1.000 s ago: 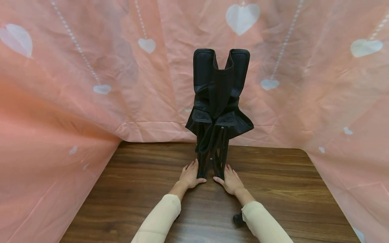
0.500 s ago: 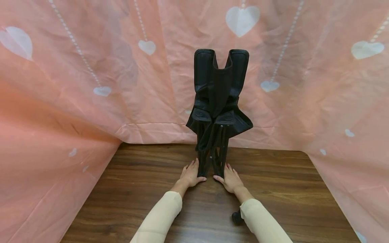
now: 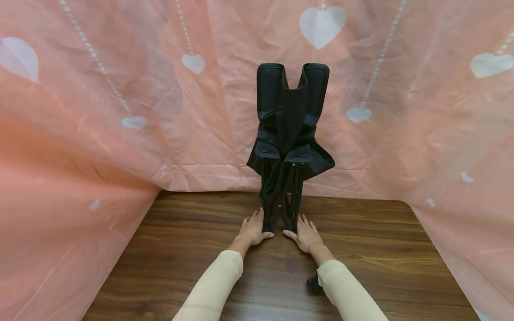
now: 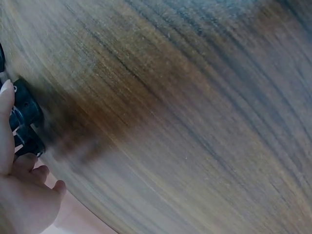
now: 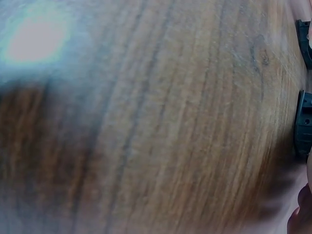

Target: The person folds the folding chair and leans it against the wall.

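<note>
A black folding chair (image 3: 295, 111), folded up, stands upright on the table near its back edge. Its fabric hangs over thin crossed legs. My left hand (image 3: 254, 227) holds the base of the left leg, thumb across the front and fingers along the outer side. In the left wrist view that hand (image 4: 31, 195) sits around a black plastic foot (image 4: 28, 105). On the other side my right hand (image 3: 308, 235) grips the right leg's base in the same way. The right wrist view shows another foot (image 5: 303, 124) and only a bit of the fingers (image 5: 303, 207).
The wood-grain table (image 3: 201, 218) runs back to a pink curtain (image 3: 225, 107) with white hearts, which also closes in both sides. A small black thing (image 3: 314, 285) shows by the right sleeve (image 3: 345, 285).
</note>
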`<state>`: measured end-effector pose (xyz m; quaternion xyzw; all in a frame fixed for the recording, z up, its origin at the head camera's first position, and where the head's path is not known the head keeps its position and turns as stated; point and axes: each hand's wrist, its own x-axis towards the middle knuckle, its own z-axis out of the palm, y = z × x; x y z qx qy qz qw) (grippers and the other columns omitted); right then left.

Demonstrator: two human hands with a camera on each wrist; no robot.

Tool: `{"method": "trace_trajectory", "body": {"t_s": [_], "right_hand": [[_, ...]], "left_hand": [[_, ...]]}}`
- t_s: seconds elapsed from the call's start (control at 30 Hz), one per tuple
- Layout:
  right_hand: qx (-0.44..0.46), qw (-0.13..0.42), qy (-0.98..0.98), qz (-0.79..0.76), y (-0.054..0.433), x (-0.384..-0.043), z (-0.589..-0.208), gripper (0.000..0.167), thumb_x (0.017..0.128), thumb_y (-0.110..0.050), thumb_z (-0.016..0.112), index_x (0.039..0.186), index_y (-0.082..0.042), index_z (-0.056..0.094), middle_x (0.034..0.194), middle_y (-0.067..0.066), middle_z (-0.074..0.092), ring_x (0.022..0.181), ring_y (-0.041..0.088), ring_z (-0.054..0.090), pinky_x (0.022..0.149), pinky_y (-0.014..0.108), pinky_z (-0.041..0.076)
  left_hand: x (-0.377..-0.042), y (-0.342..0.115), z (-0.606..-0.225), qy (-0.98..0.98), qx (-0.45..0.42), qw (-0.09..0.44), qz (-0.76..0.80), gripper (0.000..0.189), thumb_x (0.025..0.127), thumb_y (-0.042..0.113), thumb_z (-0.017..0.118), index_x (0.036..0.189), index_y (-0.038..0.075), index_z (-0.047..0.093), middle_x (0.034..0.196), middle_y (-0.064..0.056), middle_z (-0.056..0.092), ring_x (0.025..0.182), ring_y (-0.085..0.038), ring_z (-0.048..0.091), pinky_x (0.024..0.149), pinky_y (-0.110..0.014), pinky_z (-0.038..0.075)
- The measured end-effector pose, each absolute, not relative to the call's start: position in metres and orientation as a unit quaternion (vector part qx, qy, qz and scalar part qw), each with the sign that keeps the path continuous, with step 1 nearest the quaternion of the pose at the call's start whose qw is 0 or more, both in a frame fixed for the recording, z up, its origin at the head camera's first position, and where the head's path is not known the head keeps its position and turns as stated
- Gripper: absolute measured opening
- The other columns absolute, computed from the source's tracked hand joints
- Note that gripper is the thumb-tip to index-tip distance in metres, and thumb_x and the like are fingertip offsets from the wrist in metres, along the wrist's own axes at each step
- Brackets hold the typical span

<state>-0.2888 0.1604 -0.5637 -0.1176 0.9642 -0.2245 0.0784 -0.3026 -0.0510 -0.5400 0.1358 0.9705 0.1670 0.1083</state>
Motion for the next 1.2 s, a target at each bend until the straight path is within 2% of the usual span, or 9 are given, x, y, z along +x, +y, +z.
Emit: {"method": "trace_trajectory", "body": {"t_s": [0.3,0.5,0.67,0.9,1.2], "right_hand": [[-0.11,0.081,0.963,-0.231,0.16,-0.297,-0.562,0.082,0.099,-0.051,0.043,0.154,0.0,0.011,0.161,0.021,0.012,0.15,0.039,0.01,0.119,0.062,0.01],[-0.096,0.099,0.969,-0.204,0.157,-0.303,-0.557,0.081,0.099,-0.054,0.041,0.156,-0.006,0.01,0.162,0.017,0.013,0.151,0.038,0.008,0.118,0.063,0.007],[-0.089,0.111,0.971,-0.191,0.156,-0.306,-0.555,0.082,0.098,-0.056,0.04,0.156,-0.009,0.006,0.163,0.013,0.01,0.151,0.036,0.007,0.119,0.062,0.006],[-0.096,0.104,0.971,-0.193,0.155,-0.305,-0.554,0.08,0.099,-0.053,0.042,0.156,-0.007,0.01,0.163,0.016,0.011,0.15,0.039,0.009,0.118,0.064,0.008],[-0.099,0.106,0.971,-0.19,0.158,-0.309,-0.558,0.08,0.098,-0.054,0.041,0.157,-0.009,0.009,0.163,0.015,0.01,0.151,0.037,0.007,0.118,0.064,0.007]], "left_hand": [[-0.311,-0.05,-0.546,0.971,0.131,0.098,0.173,0.093,0.09,0.048,0.063,0.155,0.004,0.013,0.16,-0.009,0.026,0.15,-0.025,0.022,0.12,-0.048,0.022],[-0.321,-0.049,-0.55,0.975,0.122,0.104,0.157,0.093,0.09,0.05,0.061,0.156,0.006,0.012,0.161,-0.007,0.024,0.15,-0.024,0.02,0.12,-0.049,0.021],[-0.321,-0.047,-0.542,0.978,0.121,0.11,0.132,0.091,0.092,0.047,0.06,0.156,0.005,0.012,0.161,-0.006,0.024,0.15,-0.023,0.02,0.121,-0.047,0.02],[-0.315,-0.046,-0.534,0.98,0.124,0.099,0.123,0.089,0.091,0.045,0.062,0.155,0.003,0.016,0.16,-0.008,0.028,0.15,-0.025,0.022,0.12,-0.047,0.022],[-0.313,-0.044,-0.537,0.979,0.11,0.099,0.142,0.086,0.092,0.046,0.06,0.156,0.007,0.016,0.16,-0.006,0.027,0.15,-0.024,0.021,0.121,-0.047,0.021]]}}
